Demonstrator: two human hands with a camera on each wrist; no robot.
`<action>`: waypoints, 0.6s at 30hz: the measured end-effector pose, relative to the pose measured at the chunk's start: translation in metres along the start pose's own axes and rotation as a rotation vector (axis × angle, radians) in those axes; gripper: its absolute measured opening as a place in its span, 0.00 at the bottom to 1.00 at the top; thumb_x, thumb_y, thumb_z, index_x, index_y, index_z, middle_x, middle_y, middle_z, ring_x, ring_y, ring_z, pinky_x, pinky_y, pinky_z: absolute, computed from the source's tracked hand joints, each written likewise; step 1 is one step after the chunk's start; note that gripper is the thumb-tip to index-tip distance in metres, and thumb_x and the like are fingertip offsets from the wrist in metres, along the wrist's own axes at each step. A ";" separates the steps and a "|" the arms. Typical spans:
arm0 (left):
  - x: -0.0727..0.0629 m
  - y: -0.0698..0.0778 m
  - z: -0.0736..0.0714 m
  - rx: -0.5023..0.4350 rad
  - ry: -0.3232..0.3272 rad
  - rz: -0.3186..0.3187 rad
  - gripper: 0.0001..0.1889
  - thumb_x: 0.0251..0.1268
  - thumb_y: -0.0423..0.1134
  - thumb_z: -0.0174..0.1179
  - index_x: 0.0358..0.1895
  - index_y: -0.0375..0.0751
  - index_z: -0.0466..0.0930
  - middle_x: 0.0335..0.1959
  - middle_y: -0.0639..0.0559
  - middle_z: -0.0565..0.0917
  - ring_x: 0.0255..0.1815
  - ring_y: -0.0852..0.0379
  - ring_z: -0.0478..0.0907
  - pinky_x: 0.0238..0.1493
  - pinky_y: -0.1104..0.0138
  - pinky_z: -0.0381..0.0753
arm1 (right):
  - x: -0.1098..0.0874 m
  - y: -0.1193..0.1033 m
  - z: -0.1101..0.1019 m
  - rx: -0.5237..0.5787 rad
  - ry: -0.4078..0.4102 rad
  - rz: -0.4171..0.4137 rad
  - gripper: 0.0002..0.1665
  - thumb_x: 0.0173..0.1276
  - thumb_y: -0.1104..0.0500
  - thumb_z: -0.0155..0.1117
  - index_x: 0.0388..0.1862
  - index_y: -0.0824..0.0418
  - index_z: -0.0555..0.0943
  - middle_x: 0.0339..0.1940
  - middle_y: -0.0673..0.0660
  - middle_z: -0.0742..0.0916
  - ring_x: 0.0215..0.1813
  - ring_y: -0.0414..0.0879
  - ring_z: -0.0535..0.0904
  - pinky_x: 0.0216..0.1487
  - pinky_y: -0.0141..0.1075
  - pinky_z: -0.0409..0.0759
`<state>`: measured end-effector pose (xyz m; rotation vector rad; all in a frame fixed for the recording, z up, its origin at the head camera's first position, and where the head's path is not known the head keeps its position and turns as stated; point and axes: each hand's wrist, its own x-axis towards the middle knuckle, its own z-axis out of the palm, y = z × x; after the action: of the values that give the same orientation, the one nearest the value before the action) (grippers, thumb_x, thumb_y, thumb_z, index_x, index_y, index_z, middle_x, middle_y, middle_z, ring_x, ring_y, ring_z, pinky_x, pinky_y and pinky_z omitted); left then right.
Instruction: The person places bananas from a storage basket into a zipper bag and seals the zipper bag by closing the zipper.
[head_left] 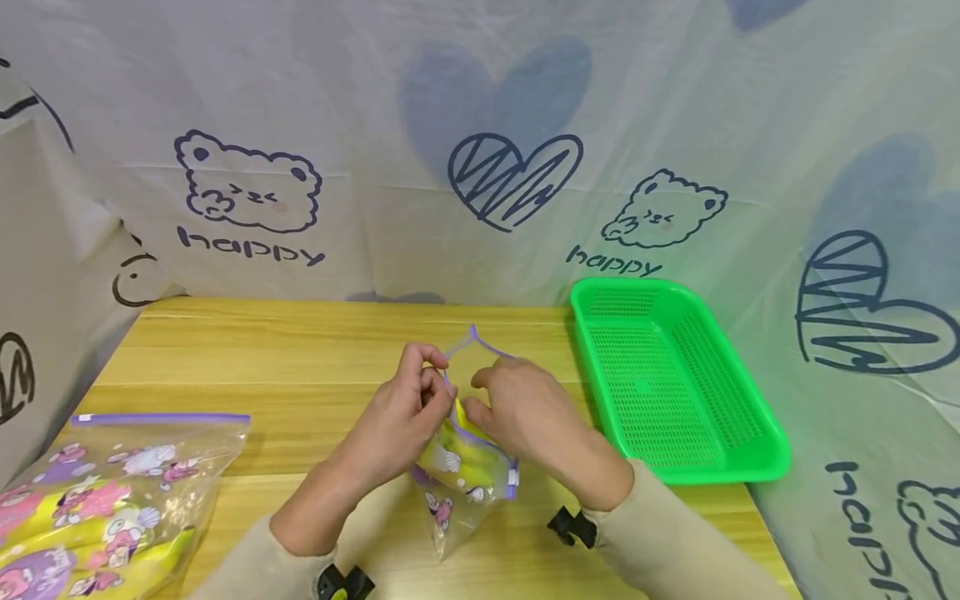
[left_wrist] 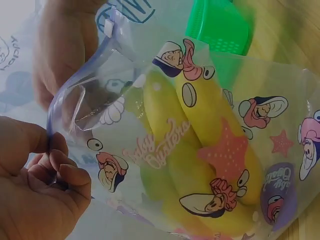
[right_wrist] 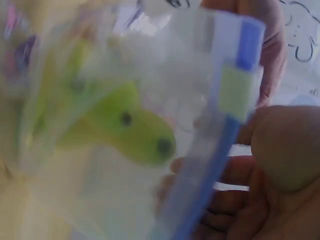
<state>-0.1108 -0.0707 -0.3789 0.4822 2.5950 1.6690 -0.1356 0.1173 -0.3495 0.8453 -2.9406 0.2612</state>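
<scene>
A clear zip bag [head_left: 486, 487] with cartoon prints and a purple slider edge stands between both hands, its mouth spread apart. Yellow-green bananas [left_wrist: 202, 107] lie inside it, seen through the plastic in the left wrist view. The left hand [head_left: 392, 421] pinches the bag's rim between thumb and fingers. At the opposite side of the mouth, the right hand [head_left: 531, 412] has its thumb and fingers apart, with fingers reaching in past the slider edge [right_wrist: 197, 177]. The right wrist view is blurred, and part of the right fingers is hidden behind the plastic.
Another printed zip bag [head_left: 213, 454] holding bananas lies flat at the table's left. A green plastic basket [head_left: 768, 454] with perforated walls stands at the right. Patterned cloth [head_left: 390, 108] hangs behind the wooden table [head_left: 315, 350] and at its sides.
</scene>
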 end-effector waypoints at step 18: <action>-0.007 0.007 0.004 0.316 0.069 -0.077 0.15 0.70 0.32 0.62 0.56 0.36 0.71 0.26 0.56 0.77 0.21 0.61 0.71 0.27 0.66 0.74 | 0.015 0.002 0.059 0.489 -0.266 0.278 0.13 0.72 0.52 0.60 0.31 0.58 0.73 0.22 0.51 0.73 0.22 0.43 0.67 0.23 0.34 0.64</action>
<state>-0.1016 -0.0664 -0.3759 0.3302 2.9002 1.2801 -0.1507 0.1001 -0.4055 0.5319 -3.2959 0.9891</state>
